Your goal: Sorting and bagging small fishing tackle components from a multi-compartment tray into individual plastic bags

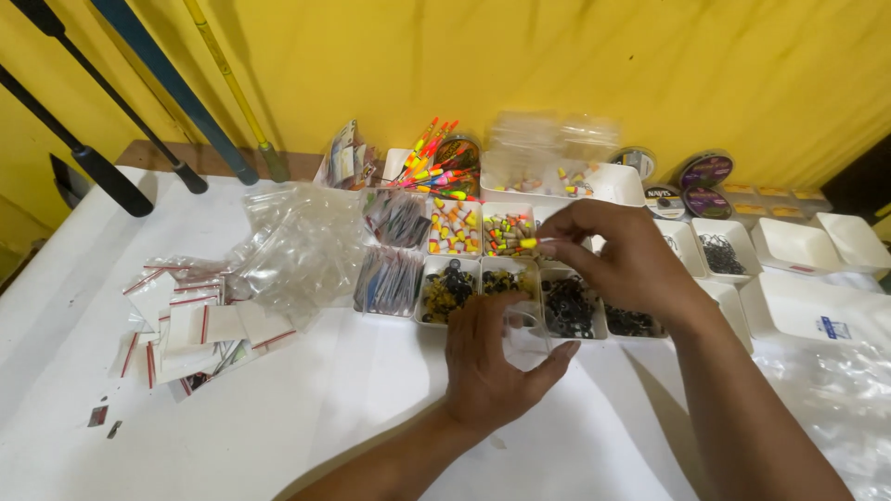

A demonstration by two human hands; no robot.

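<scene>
Here, the left hand point(492, 366) holds a small clear bag point(525, 327) just above the white table point(325, 408). Its fingers curl around the bag and its thumb sticks out to the right, so it is closed on the bag. The bag sits right in front of the little white trays.

The right hand point(617, 260) is raised a bit higher, over the trays. Its thumb and first finger are pinched together on a small float point(529, 243) that is yellow and orange. The other fingers are bent loosely.

Under the hands, small white trays stand side by side in two rows. One tray point(454, 225) holds white, red and yellow floats. The tray next to it point(506, 234) holds green, yellow and orange ones. A front tray point(446, 289) holds dark and yellowish little bits. Another point(568, 306) holds small black rings. I cannot count the bits; they are too small.

To the left lies a heap of clear bags point(297, 246), and flat little bags with red strips point(190, 325). To the right are three empty white trays point(794, 246). At the back left, four rods point(148, 93) lean on the yellow wall point(557, 65).
</scene>
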